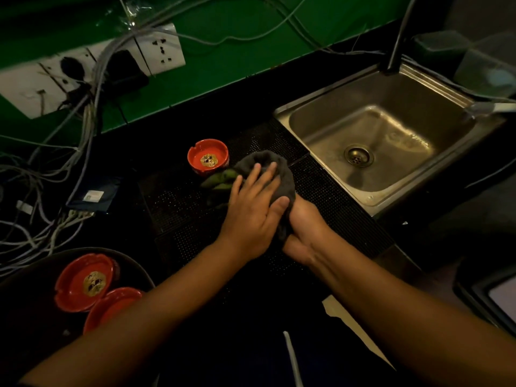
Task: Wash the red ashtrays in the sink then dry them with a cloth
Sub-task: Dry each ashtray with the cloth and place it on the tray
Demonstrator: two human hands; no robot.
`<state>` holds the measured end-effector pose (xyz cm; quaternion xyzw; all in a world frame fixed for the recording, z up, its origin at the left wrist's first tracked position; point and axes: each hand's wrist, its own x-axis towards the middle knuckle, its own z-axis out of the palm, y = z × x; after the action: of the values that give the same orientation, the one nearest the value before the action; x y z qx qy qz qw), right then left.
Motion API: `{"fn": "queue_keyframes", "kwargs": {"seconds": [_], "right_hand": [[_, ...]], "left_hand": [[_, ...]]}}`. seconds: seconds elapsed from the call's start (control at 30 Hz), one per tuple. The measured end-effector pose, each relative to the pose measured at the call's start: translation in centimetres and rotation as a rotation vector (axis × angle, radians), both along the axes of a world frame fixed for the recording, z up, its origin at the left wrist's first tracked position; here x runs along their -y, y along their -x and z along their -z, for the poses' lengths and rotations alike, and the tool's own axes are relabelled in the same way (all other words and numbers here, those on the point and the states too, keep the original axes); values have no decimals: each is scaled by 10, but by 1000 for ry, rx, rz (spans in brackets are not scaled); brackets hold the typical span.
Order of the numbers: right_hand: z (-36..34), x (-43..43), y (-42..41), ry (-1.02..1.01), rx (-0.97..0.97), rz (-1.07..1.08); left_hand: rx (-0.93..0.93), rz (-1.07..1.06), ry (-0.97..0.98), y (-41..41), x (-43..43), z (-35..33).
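Grey cloth (282, 174) between left hand (251, 216) and right hand (304, 230), contents hidden

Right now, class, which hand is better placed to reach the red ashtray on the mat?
Probably the left hand: flat on the cloth, nearest the ashtray; the right hand grips the cloth.

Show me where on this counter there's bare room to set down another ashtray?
The black mat lies bare left of the left hand, between the lone ashtray and the dark tray. A narrower bare strip runs between the cloth and the sink, whose basin holds nothing. Crowded: the cables along the left edge, and the tray, holding two ashtrays.
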<state>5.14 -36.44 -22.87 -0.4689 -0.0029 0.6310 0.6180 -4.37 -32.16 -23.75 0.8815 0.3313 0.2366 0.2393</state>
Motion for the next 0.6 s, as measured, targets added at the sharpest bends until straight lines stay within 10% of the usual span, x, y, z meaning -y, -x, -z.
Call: {"fn": "queue_keyframes", "kwargs": {"seconds": [0.4, 0.6], "right_hand": [[2, 3, 1, -47, 126, -101], [1, 16, -5, -275, 1256, -272]], "left_hand": [[48, -6, 239, 9, -11, 3], [516, -182, 1140, 20, -22, -29]]}}
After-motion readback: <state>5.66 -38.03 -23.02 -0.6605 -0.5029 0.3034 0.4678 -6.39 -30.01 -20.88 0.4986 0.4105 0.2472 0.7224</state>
